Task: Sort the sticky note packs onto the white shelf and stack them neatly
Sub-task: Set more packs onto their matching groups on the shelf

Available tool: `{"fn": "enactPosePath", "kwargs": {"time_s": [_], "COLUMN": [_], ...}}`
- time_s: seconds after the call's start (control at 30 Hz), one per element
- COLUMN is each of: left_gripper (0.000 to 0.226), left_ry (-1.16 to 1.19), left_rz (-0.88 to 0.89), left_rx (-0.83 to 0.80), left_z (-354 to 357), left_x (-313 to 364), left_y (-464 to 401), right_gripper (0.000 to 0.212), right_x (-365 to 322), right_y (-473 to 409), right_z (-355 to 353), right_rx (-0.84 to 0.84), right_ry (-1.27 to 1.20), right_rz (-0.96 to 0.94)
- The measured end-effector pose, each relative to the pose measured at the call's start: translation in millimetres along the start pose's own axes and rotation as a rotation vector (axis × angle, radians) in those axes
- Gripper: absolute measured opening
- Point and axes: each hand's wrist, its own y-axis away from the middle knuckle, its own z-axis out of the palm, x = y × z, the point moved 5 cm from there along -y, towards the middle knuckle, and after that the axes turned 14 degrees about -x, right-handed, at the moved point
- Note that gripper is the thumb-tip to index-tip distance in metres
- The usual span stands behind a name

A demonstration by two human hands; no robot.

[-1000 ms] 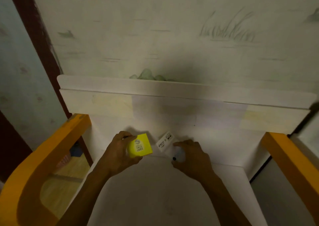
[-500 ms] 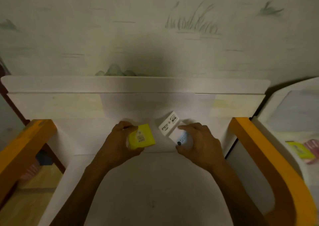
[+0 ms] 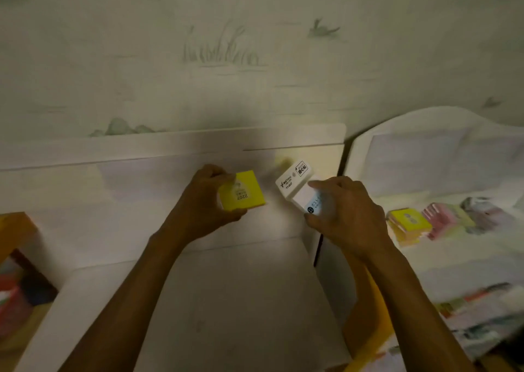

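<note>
Left hand [image 3: 204, 201]: gripping yellow sticky note pack [image 3: 243, 191]. Right hand [image 3: 344, 215]: gripping white sticky note pack [image 3: 297, 184]. Both over white shelf [image 3: 241, 300].

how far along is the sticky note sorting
Partly done, it seems: yellow pack and pink packs already sit on the white shelf at right. In hand: left hand grips a yellow pack, right hand a white pack. Both remain unshelved.
</note>
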Motion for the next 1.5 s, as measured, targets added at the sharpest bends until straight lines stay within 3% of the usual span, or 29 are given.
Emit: {"fn": "enactPosePath", "kwargs": {"time_s": [0.4, 0.73, 1.07, 1.3, 1.5], "left_gripper": [0.078, 0.074, 0.072, 0.073, 0.069], "left_ry": [-0.033, -0.010, 0.097, 0.126, 0.182], "left_rz": [0.128, 0.197, 0.183, 0.082, -0.010], "left_rx": [-0.033, -0.090, -0.127, -0.173, -0.256], "left_z": [83.8, 167.8, 270.1, 323.0, 358.7], "left_x": [190.3, 295.0, 322.4, 311.6, 303.6], "left_y": [-35.4, -81.9, -179.3, -237.2, -257.8], "right_gripper": [0.064, 0.068, 0.067, 0.069, 0.067], "right_x": [154.2, 289.8, 410.2, 478.4, 512.9], "right_y": [100.9, 145.9, 110.3, 53.9, 31.1], "right_z": [-86.2, -116.7, -123.8, -130.1, -117.8], "right_rx": [0.013, 0.026, 0.011, -0.021, -0.062], "right_ry": [-0.032, 0.004, 0.021, 0.061, -0.055], "right_rz": [0.122, 0.305, 0.381, 0.365, 0.320]}}
